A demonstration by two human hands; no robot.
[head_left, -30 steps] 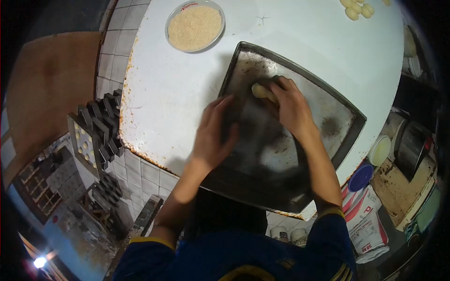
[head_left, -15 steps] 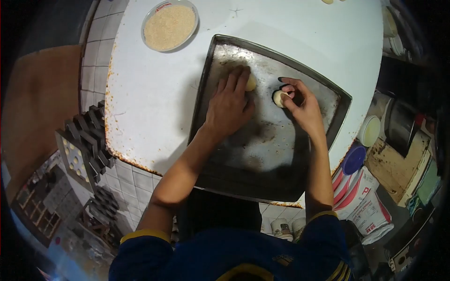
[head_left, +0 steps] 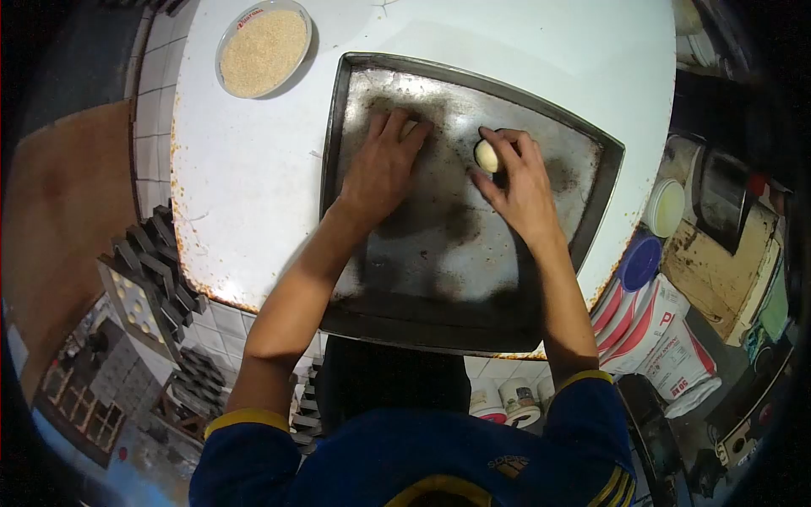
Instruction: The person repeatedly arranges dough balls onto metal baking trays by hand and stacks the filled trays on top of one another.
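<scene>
A large dark metal baking tray (head_left: pixel 422 253) lies before me on a white table. My left hand (head_left: pixel 384 160) cups down over a pale dough ball (head_left: pixel 409 128) on the tray's left side; the fingers hide most of it. To the right, my right hand (head_left: pixel 515 177) curls around a second pale dough ball (head_left: pixel 487 156), which shows between the thumb and the fingers. Both hands are low over the tray's upper half.
A white bowl (head_left: pixel 263 49) of light crumbs stands at the table's upper left. Trays with small pale pieces (head_left: pixel 135 300) sit in a rack at lower left. Flour sacks (head_left: pixel 655 338), a purple lid (head_left: pixel 639 262) and tubs are beyond the right table edge.
The view has shifted, so table and tray appear further left. My right thumb and fingers have spread from a pinch to a wider curl around its dough ball. My left fingers now cover more of theirs.
</scene>
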